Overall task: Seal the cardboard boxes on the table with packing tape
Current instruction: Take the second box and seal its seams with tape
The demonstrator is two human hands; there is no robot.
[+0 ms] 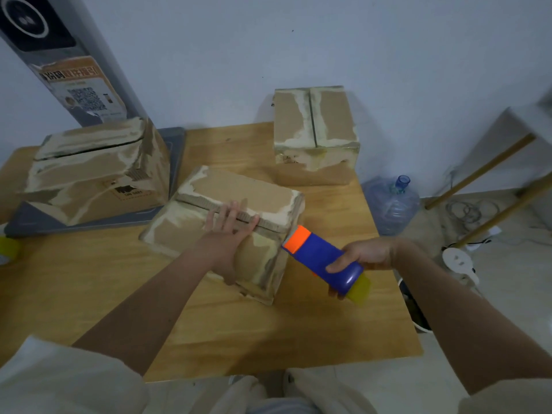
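Single head-worn view, wide-angle, looking forward and down from above the near edge of the wooden table (209,324). Faces the pale wall (328,49) at 12 o'clock. Forearms enter from 6 o'clock; sleeves fill the bottom corners. Floor visible toward 3 o'clock. Close range, arm's reach of tabletop.

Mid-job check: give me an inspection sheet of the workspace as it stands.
Surface: wooden table, bare at the near edge.
Job's things: three boxes; near box with seam untaped, left box on a grey tray, far box; blue-orange tape dispenser at the near box's right edge.
Clutter: yellow object at the left edge.
Grips: left hand flat on the near box's seam; right hand grips the dispenser.
Cables: wires and power strip on the floor, right.
Surroundings: water bottle, wall, leaning poster board.
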